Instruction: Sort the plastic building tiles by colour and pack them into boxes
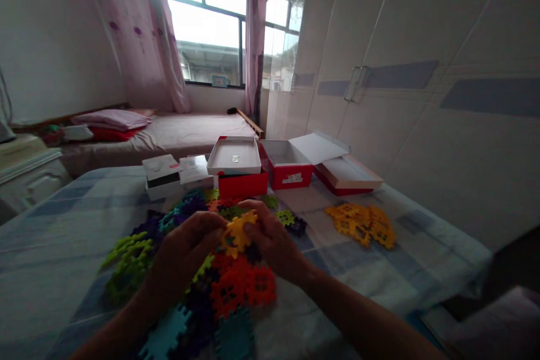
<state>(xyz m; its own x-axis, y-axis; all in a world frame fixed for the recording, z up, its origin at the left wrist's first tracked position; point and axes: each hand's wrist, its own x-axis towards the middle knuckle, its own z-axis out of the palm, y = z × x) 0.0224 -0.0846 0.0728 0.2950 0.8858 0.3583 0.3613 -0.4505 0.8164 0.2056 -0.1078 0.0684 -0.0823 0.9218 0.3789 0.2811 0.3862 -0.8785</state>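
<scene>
Between my two hands is a yellow interlocking building tile (238, 234) with notched edges, held above the middle of a mixed pile. My left hand (185, 247) pinches its left side, and the fingers of my right hand (270, 236) are closed on its right side. Orange-red tiles (242, 284) with window-like holes lie just below it. Lime-green tiles (129, 267) are left of my left hand, and teal tiles (169, 329) lie nearer to me among dark purple ones. Off to the right, yellow tiles (360, 222) form a separate group.
Along the far side of the checked cloth (337, 270) stand a small white box (162, 174), a red box (242, 184) with a white tray on top, an open red box (291, 176) and a lid (350, 174). Beyond are a bed (189, 129) and a white wardrobe (400, 95).
</scene>
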